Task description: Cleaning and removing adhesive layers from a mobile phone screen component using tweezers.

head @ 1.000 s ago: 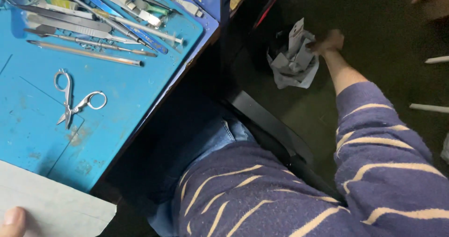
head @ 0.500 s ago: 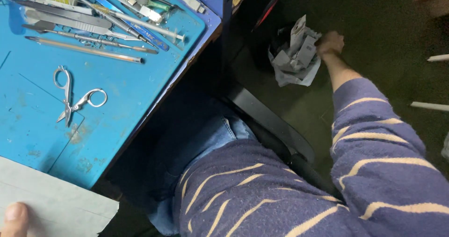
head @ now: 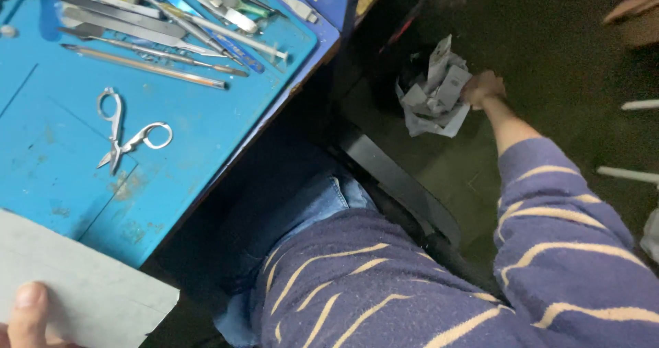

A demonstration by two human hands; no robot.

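Compared with a second ago, the right hand (head: 482, 88) reaches lower and is now touching, maybe pinching, the crumpled paper (head: 434, 90) on the dark floor, while the left hand (head: 27, 314) pinches a grey sheet (head: 82, 290) at the table (head: 206, 135) edge.

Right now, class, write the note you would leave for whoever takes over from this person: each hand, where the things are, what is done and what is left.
Left hand: thumb pinning a grey sheet at the near edge of the blue mat.
Right hand: reached down beside the table to the floor, closed on crumpled paper in a dark bin; exact grip unclear.
Mat: small scissors lie shut and untouched; a row of metal tools lies at the far end.
Done: paper scraps are down in the bin.
Left: right hand not yet back at the table; the sheet is only held, nothing being done to it.
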